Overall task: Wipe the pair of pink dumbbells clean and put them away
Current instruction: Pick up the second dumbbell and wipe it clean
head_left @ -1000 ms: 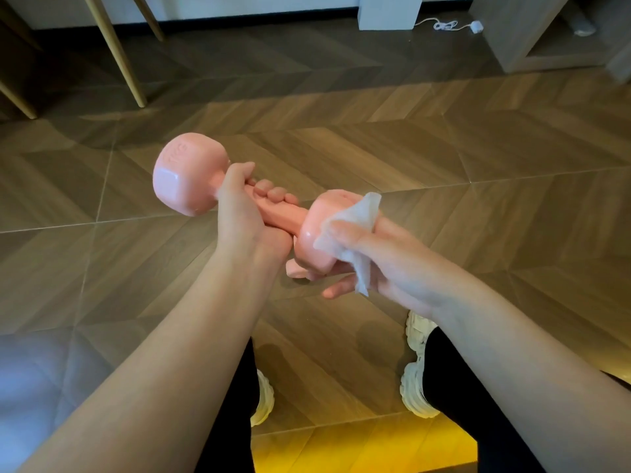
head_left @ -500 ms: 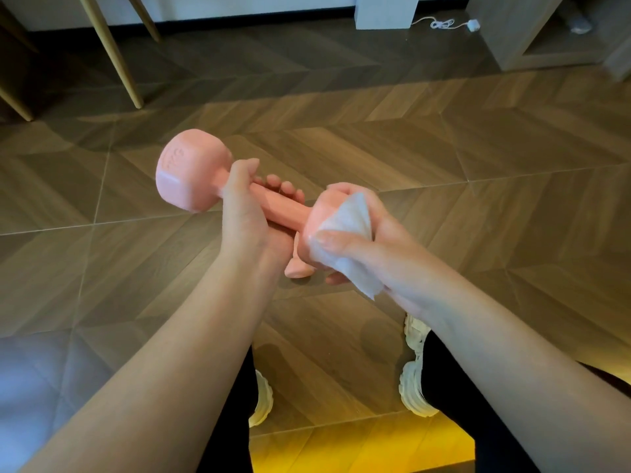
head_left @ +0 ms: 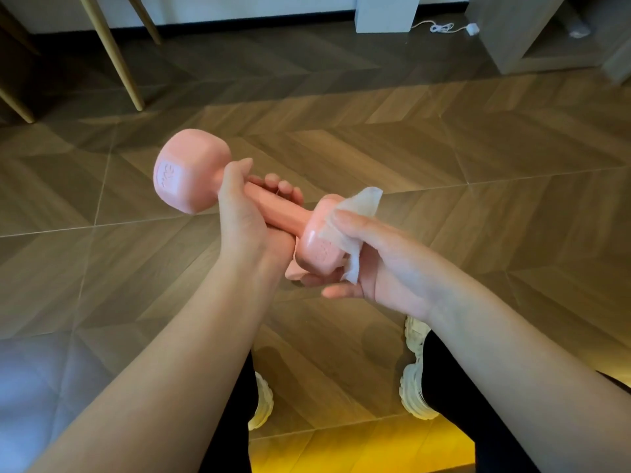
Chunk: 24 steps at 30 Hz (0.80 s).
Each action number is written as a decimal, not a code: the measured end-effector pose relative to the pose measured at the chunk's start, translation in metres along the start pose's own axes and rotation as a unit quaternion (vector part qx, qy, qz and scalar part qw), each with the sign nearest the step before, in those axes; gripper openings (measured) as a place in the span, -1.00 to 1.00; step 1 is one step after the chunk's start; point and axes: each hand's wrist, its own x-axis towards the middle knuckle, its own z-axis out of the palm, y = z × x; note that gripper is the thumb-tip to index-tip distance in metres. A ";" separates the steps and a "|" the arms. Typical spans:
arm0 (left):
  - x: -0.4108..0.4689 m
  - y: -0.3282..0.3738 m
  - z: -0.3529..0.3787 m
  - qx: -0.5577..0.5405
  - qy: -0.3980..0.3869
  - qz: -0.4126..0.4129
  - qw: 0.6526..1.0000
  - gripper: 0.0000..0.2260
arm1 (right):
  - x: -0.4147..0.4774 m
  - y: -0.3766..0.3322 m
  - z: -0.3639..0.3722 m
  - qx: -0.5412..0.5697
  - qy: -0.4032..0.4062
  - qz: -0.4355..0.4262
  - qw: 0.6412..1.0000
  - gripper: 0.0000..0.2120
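Floor: wood-look flooring (head_left: 478, 199) in a chevron pattern is filling most of the view, crossed by thin pale seams; a yellow glow (head_left: 358, 448) is spreading over its near edge
Room edge: slanted wooden legs (head_left: 112, 52) are standing at the far left, a white block (head_left: 387, 11) is sitting against the wall, a white cable (head_left: 444, 28) is lying beside it, and a grey cabinet (head_left: 532, 35) is filling the far right corner
Dumbbell: the pink dumbbell (head_left: 283, 213) is being held in the air above the floor, tilted, its far head pointing up and left and its near head lying toward the right hand
Left hand: the left hand (head_left: 242, 216) is gripping the handle, fingers curled round it and fingertips showing on the far side
Right hand: the right hand (head_left: 382, 268) is cupping the near head, thumb pressing the wipe onto it and fingers curling underneath
Wipe: the wipe (head_left: 355, 216) is draping over the near head, one corner sticking up past the thumb
Legs: black trousers (head_left: 454, 387) and pale chunky shoes (head_left: 415, 380) are showing below the forearms
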 end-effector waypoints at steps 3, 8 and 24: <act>-0.002 -0.004 0.002 0.019 0.005 0.009 1.000 -0.75 | 0.006 0.006 0.007 -0.105 0.094 -0.064 0.988 -0.45; -0.003 -0.006 0.005 0.028 -0.005 -0.004 1.000 -0.72 | 0.008 0.007 0.010 -0.166 0.135 -0.104 0.971 -0.53; -0.002 -0.001 0.006 0.013 -0.031 0.006 0.999 -0.72 | 0.001 -0.001 0.004 -0.080 0.083 -0.061 0.991 -0.59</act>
